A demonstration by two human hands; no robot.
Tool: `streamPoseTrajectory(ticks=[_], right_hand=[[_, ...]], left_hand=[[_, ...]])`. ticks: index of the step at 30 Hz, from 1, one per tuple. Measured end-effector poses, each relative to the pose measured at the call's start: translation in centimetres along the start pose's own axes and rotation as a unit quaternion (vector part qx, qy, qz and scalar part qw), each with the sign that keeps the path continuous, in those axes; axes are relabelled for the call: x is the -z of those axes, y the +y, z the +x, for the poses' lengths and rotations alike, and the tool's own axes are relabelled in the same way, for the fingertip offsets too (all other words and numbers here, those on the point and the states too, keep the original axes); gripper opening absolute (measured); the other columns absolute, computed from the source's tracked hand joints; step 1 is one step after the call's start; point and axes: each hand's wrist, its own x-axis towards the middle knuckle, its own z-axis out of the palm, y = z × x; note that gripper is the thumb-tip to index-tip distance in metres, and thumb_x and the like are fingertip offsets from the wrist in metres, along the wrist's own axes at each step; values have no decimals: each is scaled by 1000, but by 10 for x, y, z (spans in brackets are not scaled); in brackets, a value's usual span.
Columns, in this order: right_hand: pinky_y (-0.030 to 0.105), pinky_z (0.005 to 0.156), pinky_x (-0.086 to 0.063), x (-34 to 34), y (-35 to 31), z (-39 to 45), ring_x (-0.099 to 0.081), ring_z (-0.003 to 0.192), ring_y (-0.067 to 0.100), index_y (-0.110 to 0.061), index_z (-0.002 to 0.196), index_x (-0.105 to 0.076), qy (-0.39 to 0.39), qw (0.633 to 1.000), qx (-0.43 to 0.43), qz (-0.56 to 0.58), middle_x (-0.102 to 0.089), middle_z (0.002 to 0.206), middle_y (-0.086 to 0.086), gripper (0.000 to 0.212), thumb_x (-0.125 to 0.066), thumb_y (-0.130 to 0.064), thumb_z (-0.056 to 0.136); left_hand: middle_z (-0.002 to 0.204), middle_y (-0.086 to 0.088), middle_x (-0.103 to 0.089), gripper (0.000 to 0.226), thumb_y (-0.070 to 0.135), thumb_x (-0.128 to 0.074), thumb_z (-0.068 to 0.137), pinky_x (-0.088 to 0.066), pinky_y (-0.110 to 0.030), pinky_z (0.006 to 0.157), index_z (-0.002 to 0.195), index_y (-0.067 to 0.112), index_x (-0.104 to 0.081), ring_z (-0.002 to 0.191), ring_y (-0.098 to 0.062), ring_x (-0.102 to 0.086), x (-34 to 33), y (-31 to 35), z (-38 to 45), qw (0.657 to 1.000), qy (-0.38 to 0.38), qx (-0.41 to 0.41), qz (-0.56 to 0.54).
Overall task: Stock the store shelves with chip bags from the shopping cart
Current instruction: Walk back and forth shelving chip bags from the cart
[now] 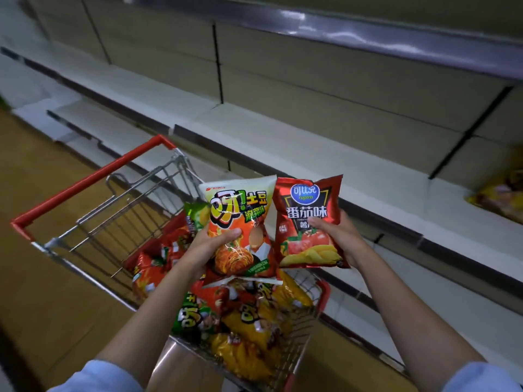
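Your left hand (210, 246) is gripping the orange chip bag (240, 230), thumb curled over its front, fingers behind. The bag is standing upright, long axis vertical, top seam pointing toward the shelves (283, 131). Your right hand (336, 236) is pinching the red tomato bag (307, 222) likewise, upright, just beside the first. Both are hanging above the cart (85, 182), over more bags (249, 315).

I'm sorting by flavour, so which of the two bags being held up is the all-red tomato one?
The red tomato bag in the right hand. The orange-and-white bag is gripped by the left hand.
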Motion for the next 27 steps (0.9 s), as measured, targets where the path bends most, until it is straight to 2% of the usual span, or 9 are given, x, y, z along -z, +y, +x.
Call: streamPoseTrajectory(ticks=[2,5,7,11,12,14,16,22,27], right_hand=[[41,77,-58,24,0,-26,-74,83,23,-26,114,-53,13,1000,0,12,-73,100,2,66,-83,-36,56],[46,83,-57,53,1,-60,-73,88,25,-23,121,-52,22,1000,-3,9,-73,105,5,78,-85,-41,53],[44,81,-58,75,3,-88,-73,86,25,-26,116,-52,33,999,4,17,-73,103,5,63,-82,-37,61],[44,82,-57,120,9,-139,-73,89,26,-25,119,-53,60,997,17,34,-73,104,6,63,-80,-34,63],[45,84,-57,132,11,-150,-72,90,27,-24,122,-53,68,997,22,37,-73,106,7,66,-81,-34,63],[44,83,-58,154,14,-174,-72,91,28,-22,123,-54,86,995,31,46,-73,106,7,66,-81,-32,64],[41,79,-59,173,17,-195,-73,89,27,-23,120,-55,104,993,36,51,-74,103,6,60,-80,-31,66],[44,82,-58,231,31,-260,-73,89,26,-24,124,-53,171,982,38,65,-74,105,6,71,-82,-36,61],[44,81,-59,277,43,-314,-73,89,25,-25,123,-51,232,969,45,74,-73,106,6,68,-82,-35,63]], left_hand=[[143,-11,-45,124,55,-85,39,-40,-43,105,144,16,-30,120,-27,-51,-28,5,-16,1000,-20,-9,14],[128,-4,-52,74,24,-75,80,-44,-25,87,141,11,-36,97,-12,-54,-60,0,-31,999,-41,-27,13],[119,-4,-62,65,22,-72,78,-50,-19,69,135,10,-43,84,-6,-60,-85,0,-45,998,-53,-33,24],[97,1,-72,81,47,-89,45,-56,-33,75,115,23,-56,87,-20,-70,-128,-5,-67,995,-92,-43,25],[95,1,-72,75,46,-89,45,-57,-31,70,110,25,-57,85,-19,-71,-140,-6,-72,993,-102,-44,29],[95,0,-71,46,29,-81,68,-55,-25,62,107,24,-56,82,-17,-70,-166,-9,-85,991,-120,-50,35],[96,-1,-70,33,20,-74,78,-55,-25,61,105,24,-56,83,-17,-69,-189,-11,-94,989,-138,-46,37],[104,-6,-71,62,34,-87,60,-56,-39,77,113,26,-54,94,-27,-69,-259,-16,-122,975,-212,-35,50],[98,-3,-73,60,35,-83,57,-56,-32,65,110,25,-56,85,-23,-71,-319,-25,-147,962,-266,-44,51]])
